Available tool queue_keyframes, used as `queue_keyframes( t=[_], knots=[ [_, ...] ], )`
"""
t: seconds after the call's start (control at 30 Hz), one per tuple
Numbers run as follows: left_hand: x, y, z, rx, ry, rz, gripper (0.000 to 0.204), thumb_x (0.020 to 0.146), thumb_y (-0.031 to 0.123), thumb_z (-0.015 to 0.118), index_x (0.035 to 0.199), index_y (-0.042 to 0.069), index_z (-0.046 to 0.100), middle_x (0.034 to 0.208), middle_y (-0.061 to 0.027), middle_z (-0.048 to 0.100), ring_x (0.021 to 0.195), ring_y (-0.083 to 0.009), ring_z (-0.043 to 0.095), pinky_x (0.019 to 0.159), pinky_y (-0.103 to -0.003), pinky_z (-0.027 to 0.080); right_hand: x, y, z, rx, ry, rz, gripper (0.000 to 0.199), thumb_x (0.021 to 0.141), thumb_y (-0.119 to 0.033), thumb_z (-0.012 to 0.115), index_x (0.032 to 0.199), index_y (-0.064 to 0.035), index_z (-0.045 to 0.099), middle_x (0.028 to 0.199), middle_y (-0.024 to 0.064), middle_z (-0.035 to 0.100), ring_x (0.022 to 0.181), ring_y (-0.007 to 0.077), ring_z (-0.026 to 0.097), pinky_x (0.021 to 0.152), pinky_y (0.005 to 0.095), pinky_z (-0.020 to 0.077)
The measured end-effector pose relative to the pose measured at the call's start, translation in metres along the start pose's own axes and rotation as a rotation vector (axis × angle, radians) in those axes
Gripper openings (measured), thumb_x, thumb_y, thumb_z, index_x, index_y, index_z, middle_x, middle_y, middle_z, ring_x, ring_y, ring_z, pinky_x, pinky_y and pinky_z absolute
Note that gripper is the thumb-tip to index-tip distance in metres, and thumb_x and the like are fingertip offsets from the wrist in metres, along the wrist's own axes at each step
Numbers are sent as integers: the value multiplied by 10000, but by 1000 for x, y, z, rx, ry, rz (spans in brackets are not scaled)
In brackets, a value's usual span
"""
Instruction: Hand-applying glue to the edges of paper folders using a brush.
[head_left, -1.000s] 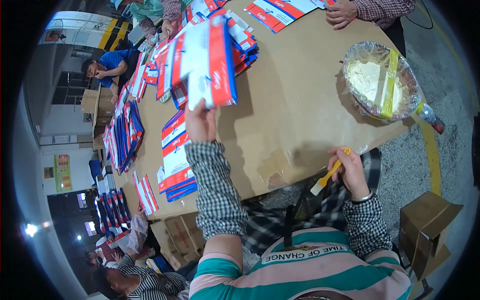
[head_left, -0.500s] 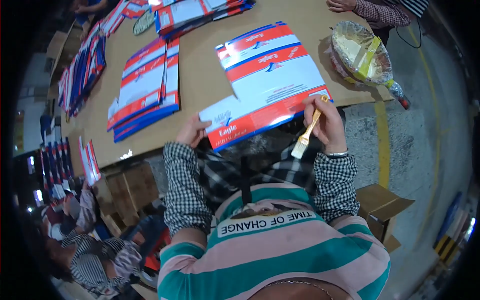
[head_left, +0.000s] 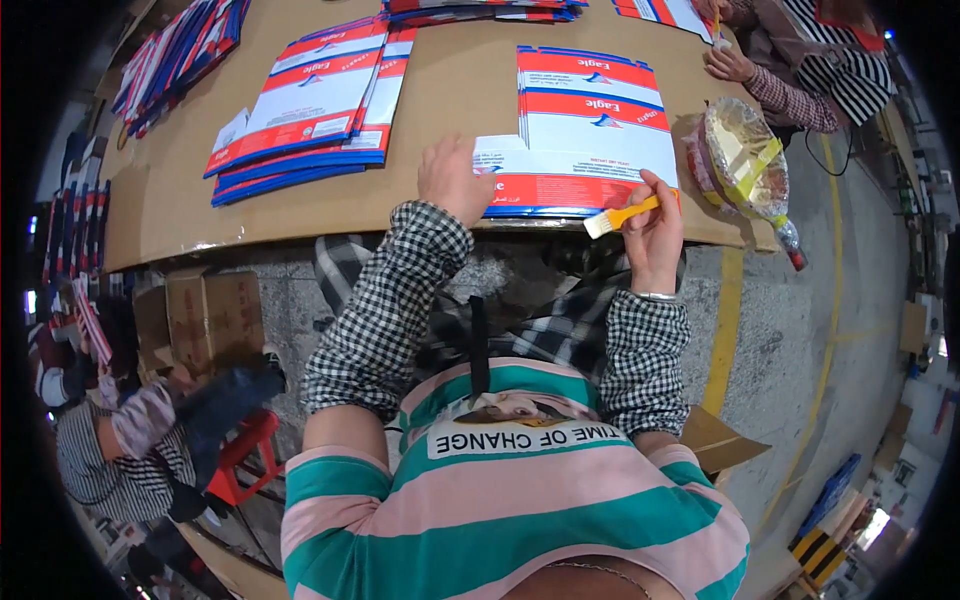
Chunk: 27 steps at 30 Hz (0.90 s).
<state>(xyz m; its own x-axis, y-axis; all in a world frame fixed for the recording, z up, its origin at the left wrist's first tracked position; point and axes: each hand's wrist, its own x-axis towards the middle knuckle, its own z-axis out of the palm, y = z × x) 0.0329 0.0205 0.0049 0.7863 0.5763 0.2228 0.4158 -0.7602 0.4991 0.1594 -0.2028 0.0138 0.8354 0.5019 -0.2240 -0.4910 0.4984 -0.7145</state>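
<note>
In front of me, a squared-up stack of flat red, white and blue printed cartons [head_left: 600, 140] lies along the table's near edge. My left hand [head_left: 452, 180] rests at the stack's left end, fingers stretched over the cardboard and thumb against the white flap. Between the fingers of my right hand [head_left: 655, 238] is a flat paintbrush [head_left: 632, 212] with a yellow handle, its pale bristles pointing left. That hand is at the stack's near right corner. To its right stands a plastic-lined bowl [head_left: 742, 160] of pale paste, with yellow-green tape across its top.
More carton stacks lie on the cardboard-covered table [head_left: 300, 215]: one at left [head_left: 310, 105], others farther back. Across the table, a co-worker's hands [head_left: 730, 62] are beside another carton. At lower left, another person sits near a red stool [head_left: 245, 455]. An opened box [head_left: 720, 440] stands at right.
The cartons, tilted with their left corner held in my left hand, now lie straight. My left hand has let go and moved right. The brush has turned from pointing down to sideways.
</note>
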Motion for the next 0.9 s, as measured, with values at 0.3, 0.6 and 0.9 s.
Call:
queue_keyframes(
  t=[0.3,0.6,0.9],
  knots=[
    [28,16,-20,27,-504,14,652,687,270,714,1229,19,453,1208,-188,470,1076,-324,502,927,-357,414,27,10,-17,69,55,56,298,938,-222,407,1075,16,522,749,78,594,542,127,503,495,217,423],
    [35,18,-13,152,-604,3,726,679,324,722,1262,15,420,1230,-203,436,1149,-338,445,969,-365,382,26,12,-18,33,34,50,293,943,-217,397,1065,22,515,761,86,598,561,129,514,504,215,429],
    [39,17,-19,258,-713,82,980,553,483,786,1282,-27,376,1264,-236,375,1191,-363,378,1001,-387,343,23,10,-16,8,18,48,292,946,-221,399,1071,19,509,764,84,600,572,124,520,502,205,430]
  ],
)
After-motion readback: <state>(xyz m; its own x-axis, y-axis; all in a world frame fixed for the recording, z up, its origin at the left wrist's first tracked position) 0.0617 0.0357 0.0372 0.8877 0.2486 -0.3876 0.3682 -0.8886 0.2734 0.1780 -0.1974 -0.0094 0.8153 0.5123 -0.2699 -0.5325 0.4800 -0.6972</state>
